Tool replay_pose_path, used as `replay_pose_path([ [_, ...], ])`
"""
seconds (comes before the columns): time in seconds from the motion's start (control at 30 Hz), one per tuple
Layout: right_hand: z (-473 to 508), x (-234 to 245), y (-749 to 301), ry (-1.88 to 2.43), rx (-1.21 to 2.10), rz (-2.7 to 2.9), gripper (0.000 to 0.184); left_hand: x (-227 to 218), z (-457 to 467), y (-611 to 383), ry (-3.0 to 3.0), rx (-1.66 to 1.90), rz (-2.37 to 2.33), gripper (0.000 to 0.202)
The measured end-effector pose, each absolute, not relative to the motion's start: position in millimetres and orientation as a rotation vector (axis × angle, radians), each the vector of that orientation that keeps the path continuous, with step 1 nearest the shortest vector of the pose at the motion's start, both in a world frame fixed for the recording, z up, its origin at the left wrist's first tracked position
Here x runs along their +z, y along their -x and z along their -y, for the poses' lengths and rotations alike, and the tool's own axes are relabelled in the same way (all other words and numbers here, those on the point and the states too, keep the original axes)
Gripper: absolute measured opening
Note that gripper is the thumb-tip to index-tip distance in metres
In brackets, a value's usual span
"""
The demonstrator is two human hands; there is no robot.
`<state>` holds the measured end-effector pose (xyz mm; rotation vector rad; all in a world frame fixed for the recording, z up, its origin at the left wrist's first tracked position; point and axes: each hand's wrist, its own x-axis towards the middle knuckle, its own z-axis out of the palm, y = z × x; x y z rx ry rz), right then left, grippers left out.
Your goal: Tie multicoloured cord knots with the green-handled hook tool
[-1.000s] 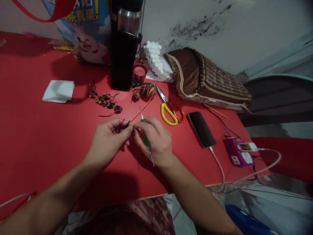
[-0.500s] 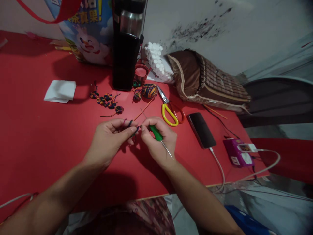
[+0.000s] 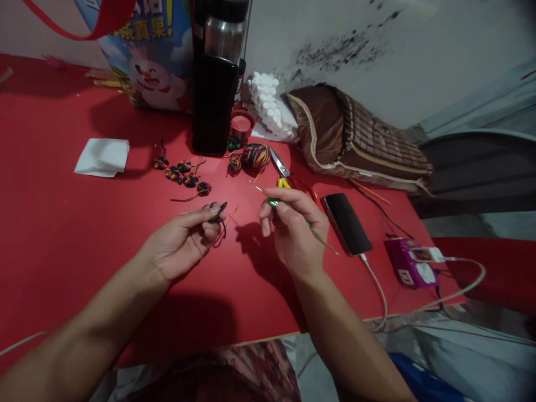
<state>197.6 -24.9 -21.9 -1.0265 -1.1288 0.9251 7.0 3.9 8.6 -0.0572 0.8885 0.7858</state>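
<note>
In the head view, the hands are apart over the red bench (image 3: 62,234). Taking the gap between them as the centre of the clock, the left hand (image 3: 180,245) is at eight o'clock, thumb and fingers pinched on a small piece of dark yarn (image 3: 216,215), probably to keep its loops from slipping. The right hand (image 3: 299,231) is at three, closed round the green handle of a hook (image 3: 274,202). The hook's thin tip points between ten and eleven, well apart from the yarn; this looks like a grip that leaves the tip free.

The yarn ball (image 3: 256,156) is at twelve, seemingly placed so its strand can feed toward the left hand, though I cannot trace the strand throughout. Finished-looking knots (image 3: 183,174) lie between ten and eleven, perhaps set aside there to leave working room. The scissors (image 3: 280,163) lie at one, partly behind the right hand, presumably within easy reach. A phone (image 3: 347,223) lies at three, plugged into a white cable (image 3: 379,279), likely for charging. A dark phone (image 3: 213,106) stands near twelve, apparently propped against a bottle (image 3: 226,39).
</note>
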Motion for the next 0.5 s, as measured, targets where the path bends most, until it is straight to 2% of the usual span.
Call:
replay_pose_path([
  [0.1, 28.2, -20.3, -198.2, 0.96, 1.001, 1.172, 0.017, 8.4, -4.5, -5.3, -0.011, 0.855, -0.903, 0.034],
  [0.23, 33.4, -21.2, -194.7, 0.896, 1.06, 1.206, 0.013, 5.2, 1.9, -5.7, -0.384, 1.048, -0.987, 0.006],
  [0.5, 41.6, -14.5, -186.3, 0.924, 1.014, 1.316, 0.01, 3.8, 14.1, -9.7, -0.768, 1.211, -1.224, 0.018],
])
